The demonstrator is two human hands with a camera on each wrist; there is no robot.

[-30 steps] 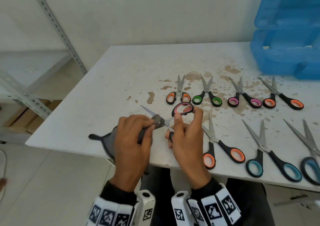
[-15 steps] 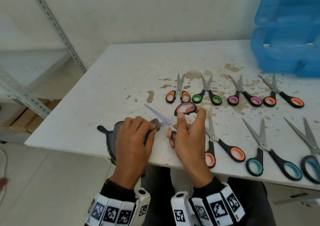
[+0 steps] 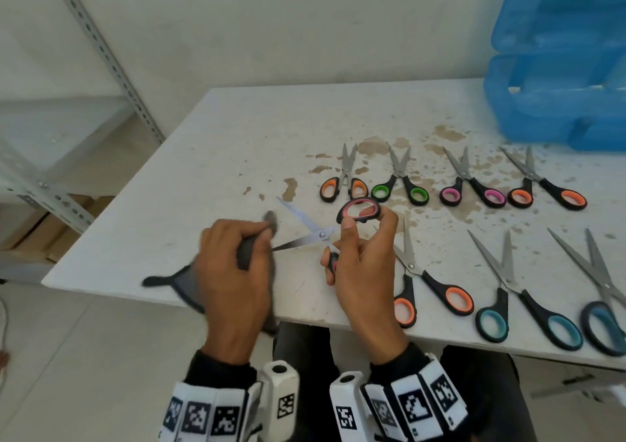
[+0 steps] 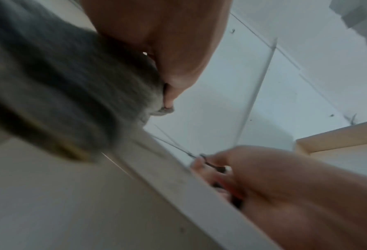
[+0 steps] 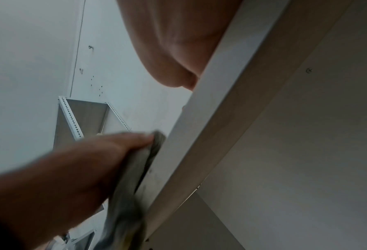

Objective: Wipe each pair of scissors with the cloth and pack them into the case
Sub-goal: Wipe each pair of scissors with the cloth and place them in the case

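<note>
Table (image 3: 216,157): a white, brown-stained top is being seen from above, carrying the case, the loose scissors and both hands at its near edge.
Case (image 3: 555,102): a translucent blue plastic case is being kept at the far right corner of the table, its lid raised; what lies inside cannot be told.
Shelving (image 3: 101,51): a perforated metal rack is being seen at the left, off the table.
Loose scissors: eight pairs are being left lying on the table in two rows, blades partly apart; the far row is being led by an orange-handled pair (image 3: 345,187), then a green-handled pair (image 3: 399,189); the near row is being led by a larger orange-handled pair (image 3: 426,282), then teal-handled pairs (image 3: 521,309). None is touching the case.
Cloth (image 3: 247,253): a dark grey cloth is being gripped in the left hand (image 3: 233,279), whose fingers are curled round it, and is being drawn along the nearer blade; its tail is hanging past the table edge.
Pink-handled scissors (image 3: 318,235): held just above the table with blades spread, well apart from the case.
Right hand (image 3: 362,272): both handle loops are being pinched by curled fingers and thumb.
</note>
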